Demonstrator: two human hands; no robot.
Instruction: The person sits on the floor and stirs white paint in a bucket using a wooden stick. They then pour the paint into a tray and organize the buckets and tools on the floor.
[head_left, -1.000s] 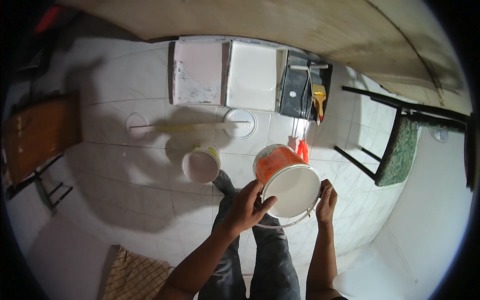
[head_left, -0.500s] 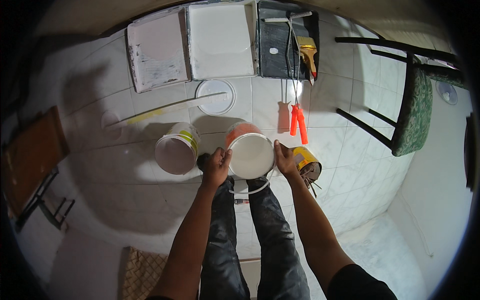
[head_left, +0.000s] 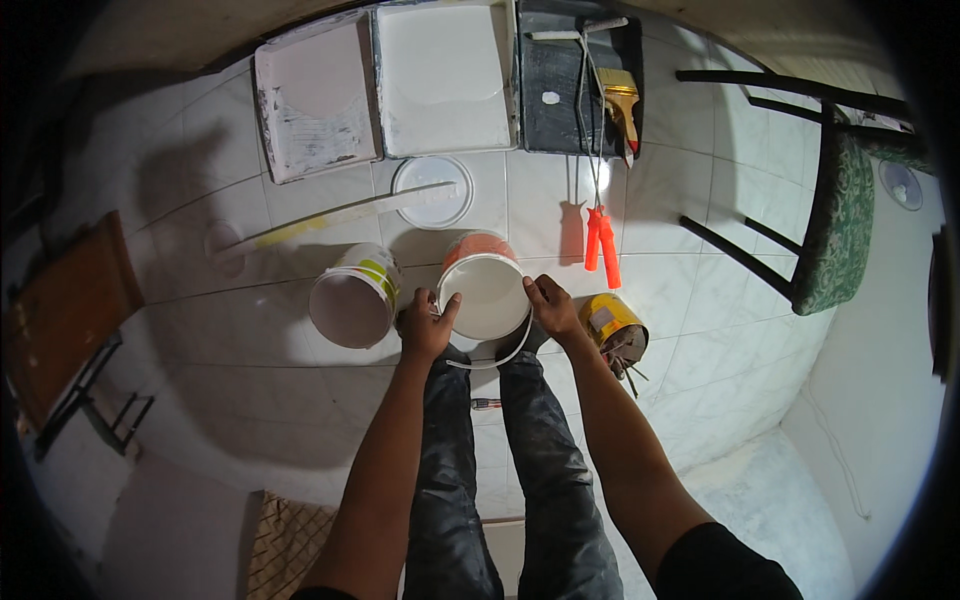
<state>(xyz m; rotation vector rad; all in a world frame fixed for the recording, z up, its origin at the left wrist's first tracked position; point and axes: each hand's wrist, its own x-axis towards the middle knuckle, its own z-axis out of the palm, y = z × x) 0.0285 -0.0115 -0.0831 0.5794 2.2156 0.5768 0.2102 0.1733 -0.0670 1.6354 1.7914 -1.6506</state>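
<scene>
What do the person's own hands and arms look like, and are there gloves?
No gloves: the left hand and right hand are bare, and so are both forearms. A black sleeve covers the right upper arm; just a dark sleeve edge shows on the left. I see no watch.

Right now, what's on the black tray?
On the black tray: two roller frames, red handles jutting past its edge, a wide brush and a white spot. Tray surface directly beneath the tools is covered.
</scene>
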